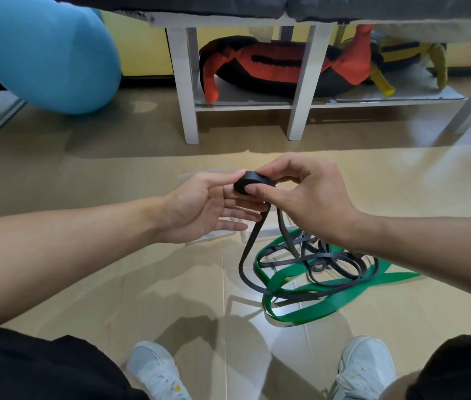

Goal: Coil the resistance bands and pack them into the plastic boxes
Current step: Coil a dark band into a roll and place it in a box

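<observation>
The right hand (306,197) pinches a small, tight coil of the black resistance band (250,183) between thumb and curled fingers (279,171), holding it in the air above the floor (113,269). The left hand (208,206) lies open beside it at nine o'clock, its fingers straight and relaxed, with the fingertips touching the coil's left edge. From the coil the uncoiled length of the black band hangs down toward six o'clock and lands in a loose tangle on the tiled floor, where it overlaps a green resistance band (326,301) spread in wide loops at about five o'clock from the hands. At twelve o'clock stands a white shelf unit (183,82) holding a red and black bag (280,67), and a blue ball (46,53) sits at ten o'clock. Two pale grey shoes (156,370) show at the bottom.
</observation>
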`<state>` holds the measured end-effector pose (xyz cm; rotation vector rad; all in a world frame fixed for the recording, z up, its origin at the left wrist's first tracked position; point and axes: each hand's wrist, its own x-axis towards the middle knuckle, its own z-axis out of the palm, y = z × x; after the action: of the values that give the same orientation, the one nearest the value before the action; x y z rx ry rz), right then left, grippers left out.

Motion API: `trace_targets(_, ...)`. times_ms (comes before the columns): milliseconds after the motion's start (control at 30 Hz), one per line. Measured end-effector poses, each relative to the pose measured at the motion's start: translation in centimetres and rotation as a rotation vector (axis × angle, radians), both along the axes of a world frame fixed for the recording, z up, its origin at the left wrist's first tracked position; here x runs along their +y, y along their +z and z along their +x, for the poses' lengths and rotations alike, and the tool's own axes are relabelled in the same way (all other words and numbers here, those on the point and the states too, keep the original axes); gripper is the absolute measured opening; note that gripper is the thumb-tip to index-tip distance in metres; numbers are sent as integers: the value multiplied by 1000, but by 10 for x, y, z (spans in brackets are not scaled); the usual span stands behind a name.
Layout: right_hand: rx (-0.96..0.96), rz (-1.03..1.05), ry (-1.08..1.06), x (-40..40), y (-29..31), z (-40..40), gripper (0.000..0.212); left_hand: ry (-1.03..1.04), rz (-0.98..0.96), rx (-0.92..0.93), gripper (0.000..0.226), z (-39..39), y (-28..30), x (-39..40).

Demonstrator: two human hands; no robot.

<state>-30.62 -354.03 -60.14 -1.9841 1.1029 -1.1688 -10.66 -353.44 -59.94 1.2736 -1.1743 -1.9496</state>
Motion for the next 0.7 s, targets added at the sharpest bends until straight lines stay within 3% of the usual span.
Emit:
trace_targets(133,148,-74,1,2,2,-1,15,-10,-83,-206,68,-3,-2,0)
trace_targets(267,253,-108,19,4,1,-3,15,-5,-193,-303,53,-6,-3,-1)
trace_targets(333,250,-126,27,6,0,-3,29,-19,-219,-292,41,-4,-1,-1)
trace_targets(433,170,-64,28,7,-1,-2,41,24,-230,-230,41,-3,0,-1)
trace_targets(567,57,-9,11,4,1,0,23,68,-131,-71,40,-4,-2,0)
trace_targets(700,148,-52,-12,3,2,1,16,-24,-70,-85,43,-2,-2,0)
